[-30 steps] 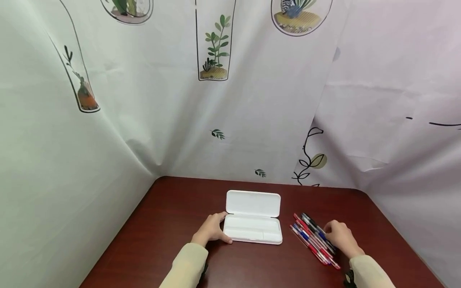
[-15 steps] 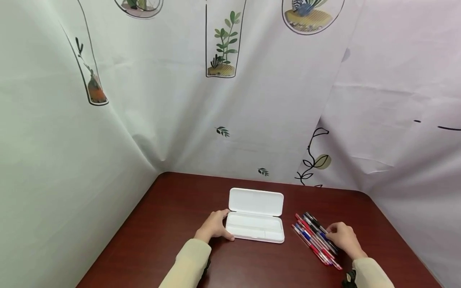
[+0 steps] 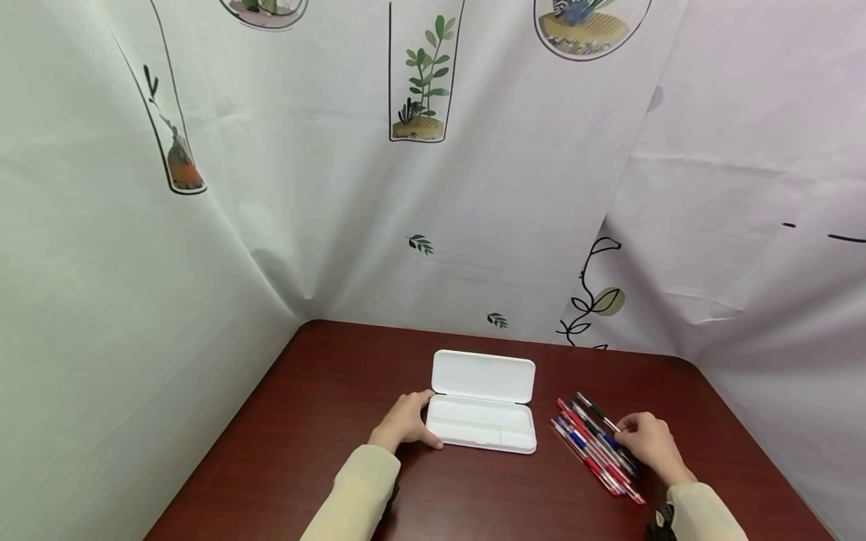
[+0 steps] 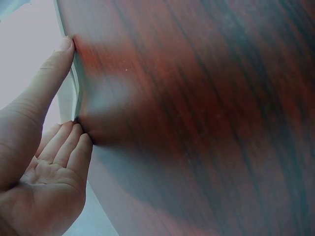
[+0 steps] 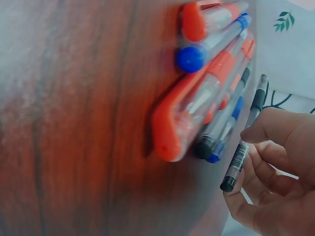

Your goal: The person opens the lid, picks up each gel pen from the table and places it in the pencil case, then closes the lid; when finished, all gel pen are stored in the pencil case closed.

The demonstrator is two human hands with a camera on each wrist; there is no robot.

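A white pencil case (image 3: 476, 432) lies on the table with its lid raised. My left hand (image 3: 404, 422) holds its left end, thumb at the front corner and fingers toward the hinge. The left wrist view shows the thumb and fingertips of this left hand (image 4: 54, 162) against the case's edge. Over the right side of a pen pile, my right hand (image 3: 651, 443) pinches a black-capped pen (image 3: 597, 411). In the right wrist view, that pen (image 5: 236, 164) tilts between thumb and fingers, apart from the pile. Red, blue and black pens (image 3: 595, 454) lie side by side, slanted.
The dark red-brown wooden table (image 3: 501, 503) has white cloth (image 3: 325, 210) printed with plants hanging behind it and along its sides. The pen pile stands just right of the case.
My right hand has lifted the black pen off the right side of the pile. My left hand keeps its place at the case. The head view has shifted slightly.
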